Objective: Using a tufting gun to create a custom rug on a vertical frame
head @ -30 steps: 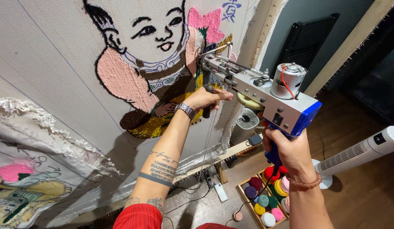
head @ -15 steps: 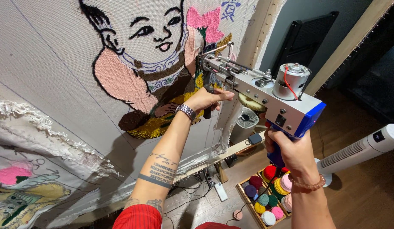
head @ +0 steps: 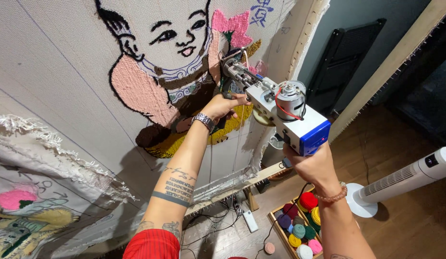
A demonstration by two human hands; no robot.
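Note:
I hold a white and blue tufting gun [head: 285, 115] with both hands. My left hand [head: 224, 104] grips its front handle close to the cloth; a watch sits on that wrist. My right hand [head: 311, 165] wraps the rear grip under the blue end of the gun; a bead bracelet circles that wrist. The gun's needle end [head: 231, 64] presses against a stretched tufting cloth [head: 64, 72]. On the cloth is a partly tufted child figure [head: 170, 62] with a pink sleeve, a dark outline, yellow patches and a pink flower.
A wooden frame rail [head: 237, 184] edges the cloth below. On the floor stand a wooden box of coloured yarn balls [head: 299, 225], a power strip with cables [head: 247, 218] and a white tower fan [head: 405, 177]. Another tufted piece [head: 26, 216] hangs at lower left.
The gun and both hands have shifted slightly along the cloth near the yellow patch; the view has moved a little with my head.

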